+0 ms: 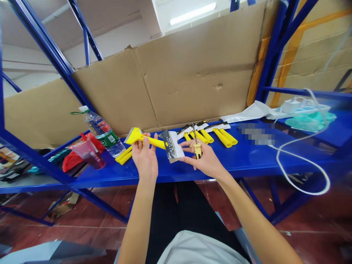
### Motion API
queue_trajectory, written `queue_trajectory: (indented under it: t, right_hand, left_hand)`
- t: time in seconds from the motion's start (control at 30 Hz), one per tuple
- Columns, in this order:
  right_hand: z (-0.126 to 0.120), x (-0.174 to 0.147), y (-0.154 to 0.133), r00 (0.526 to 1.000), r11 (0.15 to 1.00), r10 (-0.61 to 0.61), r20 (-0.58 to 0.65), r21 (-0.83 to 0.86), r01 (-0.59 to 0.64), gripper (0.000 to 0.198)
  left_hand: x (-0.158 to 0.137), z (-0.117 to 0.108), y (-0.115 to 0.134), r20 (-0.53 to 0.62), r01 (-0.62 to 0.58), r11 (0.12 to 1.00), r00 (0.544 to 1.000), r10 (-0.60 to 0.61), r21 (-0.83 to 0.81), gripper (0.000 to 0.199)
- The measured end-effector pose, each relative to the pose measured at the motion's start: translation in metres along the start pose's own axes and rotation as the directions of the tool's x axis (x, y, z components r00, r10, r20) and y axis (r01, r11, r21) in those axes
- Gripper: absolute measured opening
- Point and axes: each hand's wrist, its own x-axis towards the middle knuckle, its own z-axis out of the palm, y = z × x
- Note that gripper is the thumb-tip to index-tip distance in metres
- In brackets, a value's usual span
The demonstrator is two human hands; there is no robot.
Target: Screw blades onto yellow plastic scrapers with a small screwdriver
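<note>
My left hand [145, 156] is closed round a yellow scraper [154, 142], near its wide head at the left end. A black-and-white packaging card [172, 146] sits at the scraper's right end. With its fingertips my right hand [205, 157] pinches the edge of that card. A screwdriver [197, 149] with a pale yellow handle is also tucked in my right hand, its shaft pointing up. Behind it, several yellow scraper handles [225, 138] with cards lie on the blue shelf. More yellow handles [125, 156] lie just left of my left hand.
At the left stand a water bottle [103, 130] and a red plastic cup [89, 156]. To the right are a white power strip [299, 109], a green plastic bag [310, 121] and a looping white cable [305, 165]. A cardboard sheet [192, 73] backs the blue shelf [247, 161].
</note>
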Motion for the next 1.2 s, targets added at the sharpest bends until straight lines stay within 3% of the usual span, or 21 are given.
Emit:
queue_trajectory:
  t: [0.17,0.3,0.47,0.73,0.93,1.2]
  right_hand:
    - [0.003,0.002,0.002,0.993,1.000,0.013,-0.119,0.016,-0.011,0.042]
    - [0.004,0.007,0.008,0.965,0.989,0.094,-0.245,0.133,-0.063,0.054]
    - [0.000,0.008,0.009,0.965,0.954,0.175,-0.196,0.275,-0.117,0.065]
    - [-0.003,0.005,0.012,0.967,0.934,0.230,-0.113,0.304,-0.187,0.070]
    - [0.002,0.006,0.010,0.981,0.982,0.132,-0.139,0.156,-0.110,0.052]
    - [0.010,0.005,0.011,0.980,0.967,0.161,-0.119,0.216,-0.133,0.058]
  left_hand:
    - [0.001,0.005,-0.011,-0.006,-0.066,0.998,0.998,0.066,0.011,0.038]
    - [-0.006,0.011,-0.012,0.031,-0.080,0.997,0.996,0.079,0.019,0.040]
    - [-0.012,0.017,-0.008,0.100,-0.071,0.997,0.992,0.073,-0.025,0.036]
    - [-0.005,0.030,-0.002,0.267,-0.064,0.998,0.962,0.061,0.003,0.032]
    - [0.006,0.045,-0.005,0.477,0.032,0.999,0.878,-0.044,0.034,0.032]
    - [0.023,0.040,-0.007,0.606,0.158,0.967,0.756,-0.248,0.198,0.029]
